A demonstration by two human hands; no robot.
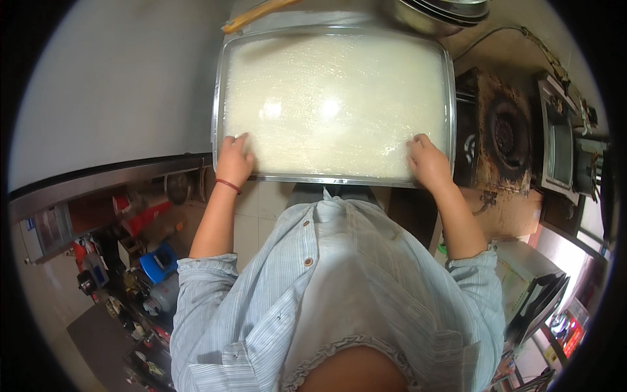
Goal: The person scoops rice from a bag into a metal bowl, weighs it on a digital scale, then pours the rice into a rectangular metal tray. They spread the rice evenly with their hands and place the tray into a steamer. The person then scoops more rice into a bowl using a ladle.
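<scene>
A large rectangular metal tray (pixel 333 179) lies in front of me, filled with a pale, glossy layer (pixel 333 93). Fine creases and shiny highlights run across it, as if clear film covered the top. My left hand (pixel 236 159), with a red cord on the wrist, is over the near left corner; its fingers are apart and their tips meet the surface. Over the near right corner is my right hand (pixel 427 159), fingers bent down towards the layer. Whether it pinches any of the surface is hidden by the fingers.
Past the far rim lie a wooden stick (pixel 259 14) and stacked metal bowls (pixel 441 17). To the right stands a sooty stove burner (pixel 507 134), with a metal basin (pixel 558 142) beyond. A grey wall (pixel 117 88) rises on the left. Below it is a blue plastic stool (pixel 159 263).
</scene>
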